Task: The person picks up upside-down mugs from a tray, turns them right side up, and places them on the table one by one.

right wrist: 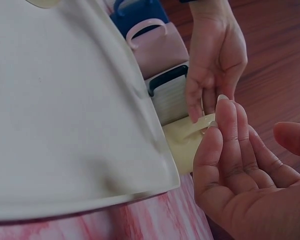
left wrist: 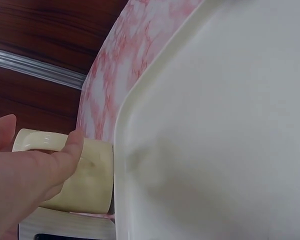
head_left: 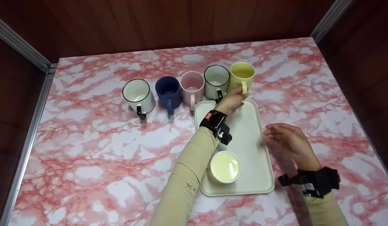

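In the head view, my left hand (head_left: 233, 99) reaches over the tray (head_left: 244, 144) and touches the handle of a yellow mug (head_left: 243, 69), the rightmost in a row. The left wrist view shows my thumb apart from the fingers (left wrist: 65, 162), which lie against the handle of that mug (left wrist: 92, 182). Relaxed and holding nothing, my right hand (head_left: 288, 141) hovers by the tray's right edge. Left of the yellow mug stand a white mug with a black rim (head_left: 217, 78), a pink mug (head_left: 193, 83) and a blue mug (head_left: 167, 91).
Another white mug with a black rim and handle (head_left: 138, 92) stands at the row's left end. A pale yellow round cup or lid (head_left: 225, 167) sits on the near part of the tray. Brown panels (head_left: 181, 25) enclose the marbled pink table (head_left: 96, 141).
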`<action>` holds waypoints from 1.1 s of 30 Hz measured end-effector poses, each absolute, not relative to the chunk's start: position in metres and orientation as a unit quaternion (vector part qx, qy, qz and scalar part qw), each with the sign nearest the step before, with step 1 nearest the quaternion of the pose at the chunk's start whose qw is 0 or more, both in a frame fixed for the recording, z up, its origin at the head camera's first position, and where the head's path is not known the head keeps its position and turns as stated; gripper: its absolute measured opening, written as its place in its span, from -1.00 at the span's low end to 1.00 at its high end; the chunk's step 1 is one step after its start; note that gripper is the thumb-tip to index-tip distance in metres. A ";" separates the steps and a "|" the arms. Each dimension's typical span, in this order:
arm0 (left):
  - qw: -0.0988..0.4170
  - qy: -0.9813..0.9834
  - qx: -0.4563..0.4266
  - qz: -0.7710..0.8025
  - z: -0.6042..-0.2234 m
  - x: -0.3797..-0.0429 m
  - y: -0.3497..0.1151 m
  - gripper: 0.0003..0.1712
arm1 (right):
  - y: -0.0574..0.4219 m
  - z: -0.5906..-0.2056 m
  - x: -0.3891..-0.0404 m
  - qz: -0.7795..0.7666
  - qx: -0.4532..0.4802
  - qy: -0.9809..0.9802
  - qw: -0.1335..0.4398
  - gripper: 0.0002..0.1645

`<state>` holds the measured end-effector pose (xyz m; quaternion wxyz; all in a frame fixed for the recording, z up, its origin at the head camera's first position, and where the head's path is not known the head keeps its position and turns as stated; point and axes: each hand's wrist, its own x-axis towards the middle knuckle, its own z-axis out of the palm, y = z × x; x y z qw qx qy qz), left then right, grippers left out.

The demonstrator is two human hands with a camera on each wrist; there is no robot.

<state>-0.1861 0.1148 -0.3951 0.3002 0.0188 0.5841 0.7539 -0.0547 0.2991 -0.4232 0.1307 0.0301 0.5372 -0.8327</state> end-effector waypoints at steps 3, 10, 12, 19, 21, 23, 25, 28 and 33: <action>0.307 0.576 0.014 0.757 -0.405 -0.191 0.119 -0.42 | 0.299 -0.424 -0.055 -0.834 0.025 0.536 0.129 -0.72; 0.307 0.597 0.010 0.741 -0.414 -0.192 0.120 -0.44 | 0.299 -0.425 -0.055 -0.833 0.023 0.538 0.127 -0.72; 0.307 0.604 0.010 0.735 -0.415 -0.190 0.119 -0.44 | 0.299 -0.425 -0.055 -0.833 0.023 0.539 0.124 -0.72; 0.311 0.623 0.023 0.718 -0.416 -0.188 0.116 -0.48 | 0.297 -0.424 -0.055 -0.832 0.029 0.540 0.121 -0.72; 0.312 0.627 0.021 0.714 -0.415 -0.188 0.115 -0.47 | 0.297 -0.424 -0.055 -0.831 0.031 0.542 0.120 -0.72; 0.310 0.634 0.025 0.708 -0.413 -0.188 0.114 -0.45 | 0.297 -0.424 -0.056 -0.829 0.032 0.546 0.120 -0.72; 0.303 0.648 0.036 0.698 -0.411 -0.187 0.112 -0.44 | 0.296 -0.423 -0.056 -0.825 0.032 0.551 0.119 -0.72; 0.291 0.665 0.056 0.686 -0.408 -0.184 0.109 -0.44 | 0.296 -0.423 -0.056 -0.822 0.030 0.556 0.120 -0.73; 0.296 0.671 0.053 0.678 -0.409 -0.180 0.100 -0.44 | 0.298 -0.431 -0.059 -0.812 0.019 0.571 0.120 -0.71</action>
